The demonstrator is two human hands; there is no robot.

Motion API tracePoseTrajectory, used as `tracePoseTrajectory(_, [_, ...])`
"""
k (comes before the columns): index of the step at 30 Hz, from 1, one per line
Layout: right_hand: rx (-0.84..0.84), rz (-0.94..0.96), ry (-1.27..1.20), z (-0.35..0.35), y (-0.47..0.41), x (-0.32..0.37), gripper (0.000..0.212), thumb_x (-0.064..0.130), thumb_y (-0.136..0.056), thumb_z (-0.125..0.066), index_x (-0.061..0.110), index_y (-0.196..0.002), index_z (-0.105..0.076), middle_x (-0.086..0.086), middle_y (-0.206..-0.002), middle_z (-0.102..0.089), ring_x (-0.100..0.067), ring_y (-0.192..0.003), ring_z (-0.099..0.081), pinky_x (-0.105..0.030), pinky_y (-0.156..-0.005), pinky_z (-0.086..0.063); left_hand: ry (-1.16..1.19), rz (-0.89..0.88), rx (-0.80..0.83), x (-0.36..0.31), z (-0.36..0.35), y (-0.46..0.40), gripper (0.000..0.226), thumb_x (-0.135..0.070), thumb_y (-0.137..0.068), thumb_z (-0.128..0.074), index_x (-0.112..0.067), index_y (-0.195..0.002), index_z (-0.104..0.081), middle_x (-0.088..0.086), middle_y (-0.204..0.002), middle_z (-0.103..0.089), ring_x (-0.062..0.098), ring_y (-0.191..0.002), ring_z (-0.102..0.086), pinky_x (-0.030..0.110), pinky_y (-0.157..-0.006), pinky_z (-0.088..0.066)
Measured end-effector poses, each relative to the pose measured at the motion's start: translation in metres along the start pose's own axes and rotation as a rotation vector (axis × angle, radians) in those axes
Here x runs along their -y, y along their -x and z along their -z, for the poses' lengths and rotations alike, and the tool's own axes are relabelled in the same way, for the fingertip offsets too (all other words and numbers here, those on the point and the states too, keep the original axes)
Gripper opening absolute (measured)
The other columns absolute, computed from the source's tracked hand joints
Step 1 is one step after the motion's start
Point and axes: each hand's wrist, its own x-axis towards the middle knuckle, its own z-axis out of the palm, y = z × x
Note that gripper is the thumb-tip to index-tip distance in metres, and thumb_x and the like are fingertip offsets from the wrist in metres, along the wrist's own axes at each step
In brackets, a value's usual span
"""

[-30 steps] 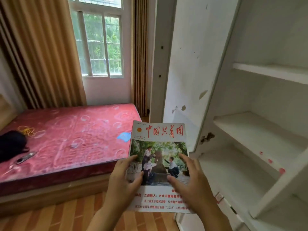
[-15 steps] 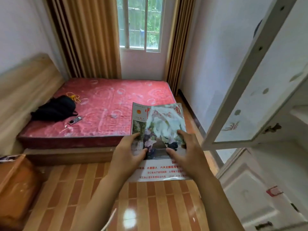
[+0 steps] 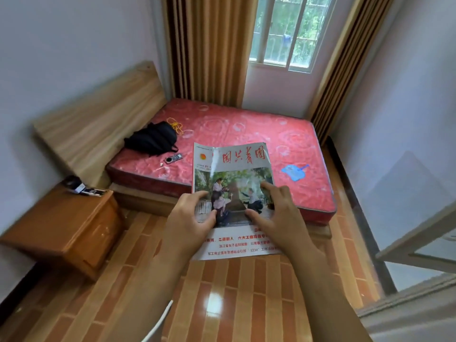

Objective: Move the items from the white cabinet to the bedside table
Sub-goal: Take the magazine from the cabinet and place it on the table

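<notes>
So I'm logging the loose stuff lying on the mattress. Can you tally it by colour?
Black: 2, the backpack and a small device
Yellow: 1, a cord
Blue: 1, a flat item
Total: 4 on the red mattress

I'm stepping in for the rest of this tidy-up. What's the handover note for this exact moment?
Left hand and right hand both grip the magazine, held in the air over the floor in front of the bed.
Bedside table stands to the left, with a few small items at its back edge.
Done: magazine is out of the cabinet.
Left: set it on the bedside table.
</notes>
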Motion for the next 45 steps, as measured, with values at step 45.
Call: tracePoseTrajectory(45, [0.601, 0.681, -0.192, -0.401, -0.284, 0.399, 0.076, 0.067, -0.089, -0.066, 0.043, -0.152, -0.031, 0.015, -0.125, -0.040, -0.009, -0.096, -0.060, -0.037, -0.076, -0.059, -0.335, 0.631, -0.621, 0.343, 0.329, -0.089, 0.040, -0.031, -0.094, -0.072, -0.022, -0.132, -0.062, -0.005, -0.116, -0.063, 0.012, -0.093, -0.067, 0.021, -0.056, -0.059])
